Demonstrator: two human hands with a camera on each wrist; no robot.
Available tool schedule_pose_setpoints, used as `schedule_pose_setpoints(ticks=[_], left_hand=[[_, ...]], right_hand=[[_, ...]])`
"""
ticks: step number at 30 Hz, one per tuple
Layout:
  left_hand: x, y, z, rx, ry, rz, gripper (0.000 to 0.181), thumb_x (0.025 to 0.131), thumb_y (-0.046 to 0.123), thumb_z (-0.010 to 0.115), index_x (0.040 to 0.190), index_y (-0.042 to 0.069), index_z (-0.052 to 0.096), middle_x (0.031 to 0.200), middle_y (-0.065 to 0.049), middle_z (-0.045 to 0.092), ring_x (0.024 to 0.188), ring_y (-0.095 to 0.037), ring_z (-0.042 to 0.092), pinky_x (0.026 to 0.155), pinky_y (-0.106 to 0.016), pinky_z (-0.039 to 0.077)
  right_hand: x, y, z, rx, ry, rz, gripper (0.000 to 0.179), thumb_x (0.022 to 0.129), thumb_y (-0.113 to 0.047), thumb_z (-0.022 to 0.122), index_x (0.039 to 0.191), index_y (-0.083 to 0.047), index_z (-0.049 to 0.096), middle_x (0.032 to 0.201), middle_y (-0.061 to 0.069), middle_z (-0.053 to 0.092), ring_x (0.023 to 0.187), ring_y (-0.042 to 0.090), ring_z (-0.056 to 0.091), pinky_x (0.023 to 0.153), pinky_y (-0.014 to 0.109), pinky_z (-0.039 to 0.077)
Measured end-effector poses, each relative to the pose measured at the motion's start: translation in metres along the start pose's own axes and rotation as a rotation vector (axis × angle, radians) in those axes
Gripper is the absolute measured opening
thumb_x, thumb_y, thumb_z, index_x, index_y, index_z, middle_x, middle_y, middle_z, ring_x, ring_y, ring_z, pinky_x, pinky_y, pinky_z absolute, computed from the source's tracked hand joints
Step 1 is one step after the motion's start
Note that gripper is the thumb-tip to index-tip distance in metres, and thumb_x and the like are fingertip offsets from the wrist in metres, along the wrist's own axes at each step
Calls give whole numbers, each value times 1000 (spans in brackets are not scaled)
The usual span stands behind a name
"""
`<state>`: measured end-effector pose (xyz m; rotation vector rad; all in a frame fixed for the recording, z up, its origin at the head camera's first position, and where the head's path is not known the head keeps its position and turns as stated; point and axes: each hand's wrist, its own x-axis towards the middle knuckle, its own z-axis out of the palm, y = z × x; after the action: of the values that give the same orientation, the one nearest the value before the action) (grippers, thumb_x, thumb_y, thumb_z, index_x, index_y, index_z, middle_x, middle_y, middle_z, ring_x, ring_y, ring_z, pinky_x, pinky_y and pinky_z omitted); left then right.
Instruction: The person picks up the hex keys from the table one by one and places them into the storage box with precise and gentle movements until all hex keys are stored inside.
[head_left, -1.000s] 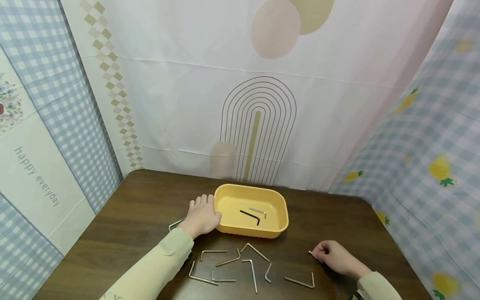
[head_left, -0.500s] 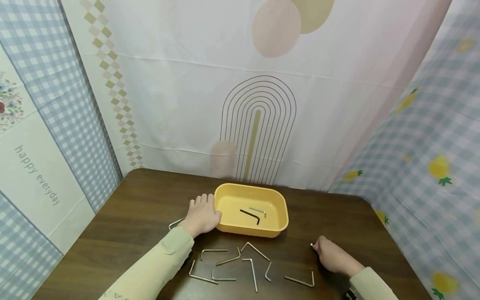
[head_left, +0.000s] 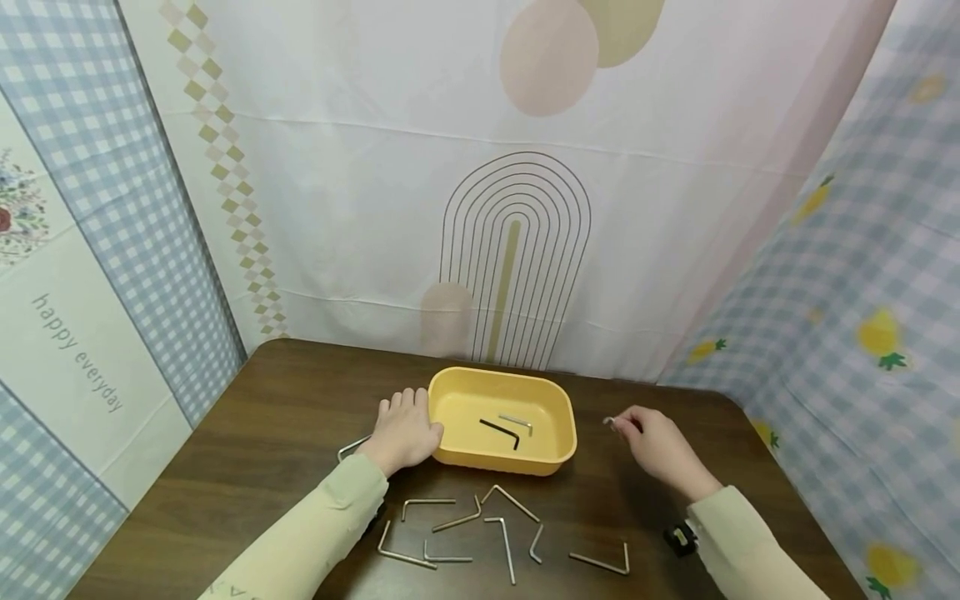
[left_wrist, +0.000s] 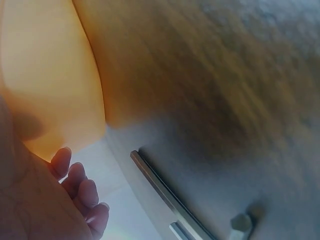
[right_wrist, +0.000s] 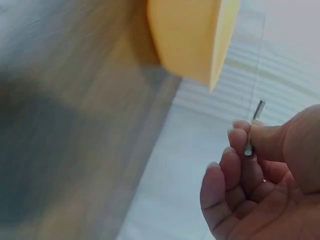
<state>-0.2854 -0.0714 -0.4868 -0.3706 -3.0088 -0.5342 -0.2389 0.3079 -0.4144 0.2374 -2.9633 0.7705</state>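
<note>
A yellow plastic bin (head_left: pixel 491 461) stands on the table, holding a black hex key (head_left: pixel 498 429) and a silver hex key (head_left: pixel 514 419). My left hand (head_left: pixel 405 429) grips the bin's left side, its thumb over the rim and the other fingers outside. Right of the bin, my right hand (head_left: pixel 656 442) is raised above the table. Between thumb and index finger it pinches a small silver hex key (right_wrist: pixel 260 108), whose two ends poke out; the remaining fingers are loosely curled in the right wrist view.
Several bent hex keys lie in front of the bin, including a silver one (head_left: pixel 507 550) and a brass-toned one (head_left: pixel 600 564). Another hex key (head_left: pixel 351 447) is partly hidden by my left arm. A patterned cloth (head_left: pixel 360 208) hangs behind the table (head_left: pixel 300 392).
My right hand has lifted the small hex key and moved it away from me, to a spot beside the bin's right end. My left hand and the bin have stayed put.
</note>
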Motion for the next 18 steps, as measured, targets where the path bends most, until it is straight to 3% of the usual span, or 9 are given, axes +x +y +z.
schedule_pose_setpoints(ticks=[4,9,18], left_hand=[[1,-2,2,11,-4,-4,38,91,34,49,113,3,46,98,-9,42,90,-28,38,80,-44,28],[1,-3,2,5,1,-13,40,90,35,49,115,3,46,99,-9,43,91,-28,38,81,-45,28],[2,-2,2,-1,-7,-15,41,90,35,49,116,3,47,102,-10,44,93,-29,39,82,-46,28]], right_hand=[[13,-21,5,7,52,-32,18,97,-23,58,87,-11,65,69,1,52,58,16,45,55,33,39],[30,-40,15,44,32,-11,23,97,-29,59,82,-12,62,66,0,54,53,16,46,50,32,39],[50,-68,36,-33,-36,52,17,98,-13,54,96,1,65,79,6,61,64,17,54,56,31,45]])
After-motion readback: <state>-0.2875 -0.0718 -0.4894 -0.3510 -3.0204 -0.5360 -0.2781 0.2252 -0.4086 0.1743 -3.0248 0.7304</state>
